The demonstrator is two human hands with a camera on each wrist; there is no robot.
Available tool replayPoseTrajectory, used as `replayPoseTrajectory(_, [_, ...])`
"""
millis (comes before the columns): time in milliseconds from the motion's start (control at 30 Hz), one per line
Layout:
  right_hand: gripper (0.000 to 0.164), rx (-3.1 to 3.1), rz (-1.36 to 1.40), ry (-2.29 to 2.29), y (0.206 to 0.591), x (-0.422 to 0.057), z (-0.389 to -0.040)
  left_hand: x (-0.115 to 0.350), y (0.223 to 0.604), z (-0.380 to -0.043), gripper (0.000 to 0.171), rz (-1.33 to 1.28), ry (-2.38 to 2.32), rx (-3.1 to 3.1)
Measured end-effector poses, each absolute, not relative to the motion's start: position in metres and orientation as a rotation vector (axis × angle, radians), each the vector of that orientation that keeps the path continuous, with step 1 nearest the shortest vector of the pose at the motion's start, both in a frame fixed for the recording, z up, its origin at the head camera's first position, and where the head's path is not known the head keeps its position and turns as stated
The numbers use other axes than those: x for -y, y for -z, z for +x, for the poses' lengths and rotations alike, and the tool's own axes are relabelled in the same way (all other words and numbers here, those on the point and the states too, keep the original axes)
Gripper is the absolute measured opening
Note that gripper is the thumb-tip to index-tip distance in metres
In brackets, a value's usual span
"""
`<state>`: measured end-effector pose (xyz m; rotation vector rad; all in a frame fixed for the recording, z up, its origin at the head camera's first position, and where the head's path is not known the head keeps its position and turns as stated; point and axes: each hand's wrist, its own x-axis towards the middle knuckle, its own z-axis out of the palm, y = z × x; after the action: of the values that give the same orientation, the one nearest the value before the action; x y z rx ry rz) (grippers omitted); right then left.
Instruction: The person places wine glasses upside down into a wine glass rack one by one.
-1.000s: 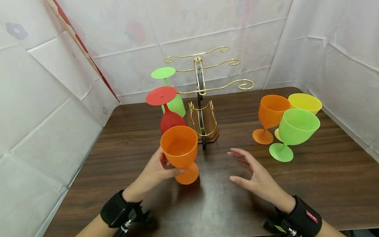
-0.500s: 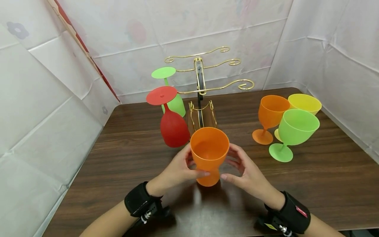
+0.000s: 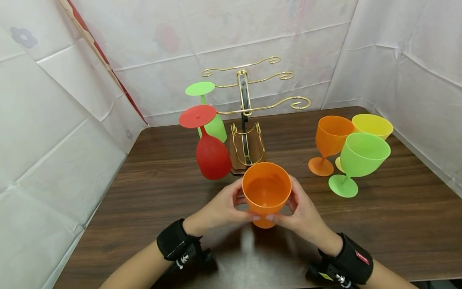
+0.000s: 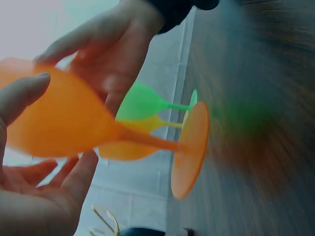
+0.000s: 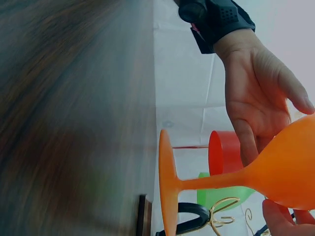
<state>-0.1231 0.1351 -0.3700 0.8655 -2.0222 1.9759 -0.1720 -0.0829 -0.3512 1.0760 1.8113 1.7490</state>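
Both hands hold an orange plastic goblet (image 3: 266,192) upright in front of the rack. My left hand (image 3: 231,206) grips its left side, the thumb over the lower bowl. From the opposite side my right hand (image 3: 303,210) grips it too, with the two thumbs close together at the front. In the left wrist view the goblet's foot (image 4: 191,150) stands off the tabletop. Behind it is a gold wire glass rack (image 3: 261,108) on a wooden base. A red goblet (image 3: 213,158) and a green goblet (image 3: 217,128) hang upside down from its left arms.
At the right of the dark wooden table (image 3: 151,192) stand an orange goblet (image 3: 333,132), a yellow goblet (image 3: 373,123) and a light green goblet (image 3: 364,156), upright and close together. White cloth (image 3: 162,52) walls the table's back and sides. The rack's right arms carry no goblets.
My left hand has carried the orange goblet rightward, away from beside the red one. My right hand, free a second ago, has come in from the right and now holds it as well.
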Motion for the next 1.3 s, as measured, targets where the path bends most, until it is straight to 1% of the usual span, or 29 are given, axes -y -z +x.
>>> replayPoseTrajectory(100, [0.086, 2.077, 0.854, -1.852, 0.369, -0.137, -0.123, 0.091, 0.353, -0.179, 0.060, 1.007, -1.743, -1.728])
replayPoseTrajectory(167, [0.085, 2.096, 0.880, -1.743, 0.369, -0.139, -0.123, 0.097, 0.354, -0.182, 0.054, 0.942, -1.719, -1.721])
replayPoseTrajectory(333, [0.070, 2.063, 1.083, -1.310, 0.369, -0.141, -0.129, 0.102, 0.353, -0.188, 0.042, 0.774, -1.659, -1.731])
replayPoseTrajectory(433, [0.064, 2.027, 1.177, -1.074, 0.370, -0.141, -0.130, 0.101, 0.351, -0.189, 0.041, 0.671, -1.625, -1.730])
replayPoseTrajectory(533, [0.059, 2.017, 1.226, -0.948, 0.371, -0.140, -0.131, 0.100, 0.348, -0.189, 0.045, 0.660, -1.568, -1.695])
replayPoseTrajectory(600, [0.055, 2.000, 1.244, -0.884, 0.371, -0.139, -0.131, 0.100, 0.347, -0.188, 0.053, 0.669, -1.533, -1.637])
replayPoseTrajectory(700, [0.051, 1.991, 1.272, -0.834, 0.372, -0.139, -0.132, 0.101, 0.345, -0.186, 0.059, 0.661, -1.512, -1.533])
replayPoseTrajectory(1033, [0.047, 2.004, 1.306, -0.791, 0.374, -0.139, -0.133, 0.102, 0.345, -0.182, 0.058, 0.675, -1.569, -1.430])
replayPoseTrajectory(1133, [0.046, 1.994, 1.312, -0.764, 0.374, -0.142, -0.133, 0.103, 0.344, -0.181, 0.064, 0.664, -1.577, -1.437])
replayPoseTrajectory(1200, [0.049, 1.975, 1.329, -0.769, 0.374, -0.145, -0.133, 0.104, 0.343, -0.179, 0.068, 0.663, -1.590, -1.442])
replayPoseTrajectory(1300, [0.061, 1.938, 1.373, -0.877, 0.375, -0.151, -0.134, 0.106, 0.342, -0.177, 0.070, 0.683, -1.608, -1.467])
